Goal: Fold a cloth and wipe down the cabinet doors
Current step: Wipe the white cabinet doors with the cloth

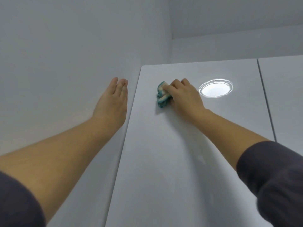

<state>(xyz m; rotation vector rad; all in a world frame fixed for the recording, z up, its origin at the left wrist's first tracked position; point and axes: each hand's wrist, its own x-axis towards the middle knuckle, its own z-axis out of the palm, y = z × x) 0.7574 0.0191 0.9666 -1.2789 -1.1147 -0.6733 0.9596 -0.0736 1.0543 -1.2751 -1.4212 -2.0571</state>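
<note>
A bunched teal and cream cloth [162, 95] is pressed against the upper part of a glossy white cabinet door [172, 153]. My right hand [185, 95] grips the cloth with curled fingers, near the door's top left. My left hand [113, 100] lies flat with straight fingers on the white surface just left of the door's left edge. Both arms reach upward.
A bright round light reflection [215, 88] shows on the door right of my right hand. A second cabinet door [285, 95] adjoins on the right across a narrow gap. White wall [65, 46] fills the left, and the ceiling [237, 13] is above the cabinet.
</note>
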